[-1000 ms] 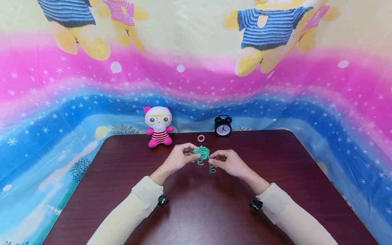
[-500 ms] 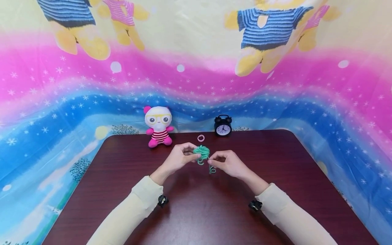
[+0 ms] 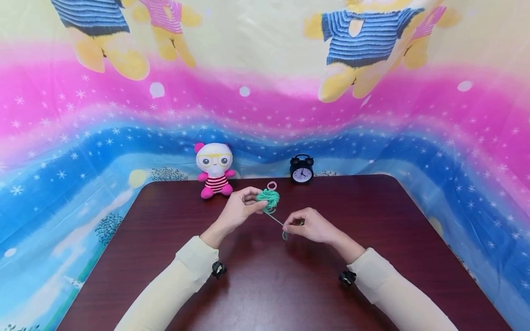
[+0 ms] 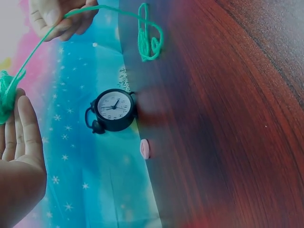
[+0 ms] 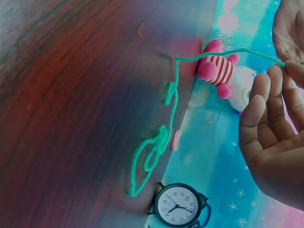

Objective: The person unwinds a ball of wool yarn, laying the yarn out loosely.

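My left hand (image 3: 240,208) pinches a bundle of green yarn (image 3: 269,198) between thumb and fingers, above the far middle of the table. From the bundle a single strand (image 3: 275,219) runs taut, down and right, to my right hand (image 3: 309,224), which pinches it between thumb and fingertips. Past the right hand the loose tail (image 5: 164,135) hangs in loops, seen best in the right wrist view. In the left wrist view, the bundle (image 4: 8,92) shows only partly, at the left edge beside the left fingers.
On the dark wooden table (image 3: 265,285), a panda plush (image 3: 215,170) sits at the back left. A black alarm clock (image 3: 302,169) stands at the back right, with a pink ring-shaped band (image 3: 271,185) between them. A printed cloth (image 3: 256,115) hangs behind.
The hands have drawn apart: the left hand with the bundle moved slightly left and up, the right slightly down. The strand between them is now longer and stretched straight.
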Demonstrator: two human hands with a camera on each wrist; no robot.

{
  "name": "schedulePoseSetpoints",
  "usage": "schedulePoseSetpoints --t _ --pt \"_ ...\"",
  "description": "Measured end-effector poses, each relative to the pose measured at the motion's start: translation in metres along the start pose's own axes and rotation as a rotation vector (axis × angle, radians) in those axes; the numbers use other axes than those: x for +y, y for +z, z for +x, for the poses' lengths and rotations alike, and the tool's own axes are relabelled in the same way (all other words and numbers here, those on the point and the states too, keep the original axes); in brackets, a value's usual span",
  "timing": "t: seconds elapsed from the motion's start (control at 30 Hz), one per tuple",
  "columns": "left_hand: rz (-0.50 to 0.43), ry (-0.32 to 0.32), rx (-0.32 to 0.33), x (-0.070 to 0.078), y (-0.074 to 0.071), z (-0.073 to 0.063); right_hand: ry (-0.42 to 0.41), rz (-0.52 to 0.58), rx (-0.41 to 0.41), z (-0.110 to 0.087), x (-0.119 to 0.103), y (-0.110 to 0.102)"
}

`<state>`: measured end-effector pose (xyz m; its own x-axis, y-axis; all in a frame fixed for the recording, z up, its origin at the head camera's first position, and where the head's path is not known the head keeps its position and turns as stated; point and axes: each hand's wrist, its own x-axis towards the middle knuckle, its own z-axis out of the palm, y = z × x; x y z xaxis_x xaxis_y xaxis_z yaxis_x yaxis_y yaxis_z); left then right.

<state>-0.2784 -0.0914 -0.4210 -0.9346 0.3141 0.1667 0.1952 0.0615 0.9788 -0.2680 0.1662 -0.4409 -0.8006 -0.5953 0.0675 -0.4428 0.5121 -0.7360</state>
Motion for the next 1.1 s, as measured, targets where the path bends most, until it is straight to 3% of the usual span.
schedulePoseSetpoints --t 0.23,0.5,0.87,1.1 --pt "0.003 -0.008 0.0 0.0 -0.002 0.0 0.009 -0.017 0.009 -0.002 0.006 -0.005" --pt "0.076 -0.028 -0.024 0.0 -0.004 -0.001 0.077 -0.023 0.092 -0.004 0.013 -0.014" --pt "0.091 -0.032 -0.076 -0.001 -0.008 -0.002 0.139 -0.016 0.191 -0.009 0.021 -0.03" --pt "0.132 -0.015 -0.093 -0.004 -0.011 -0.002 0.169 -0.02 0.306 -0.009 0.023 -0.039"
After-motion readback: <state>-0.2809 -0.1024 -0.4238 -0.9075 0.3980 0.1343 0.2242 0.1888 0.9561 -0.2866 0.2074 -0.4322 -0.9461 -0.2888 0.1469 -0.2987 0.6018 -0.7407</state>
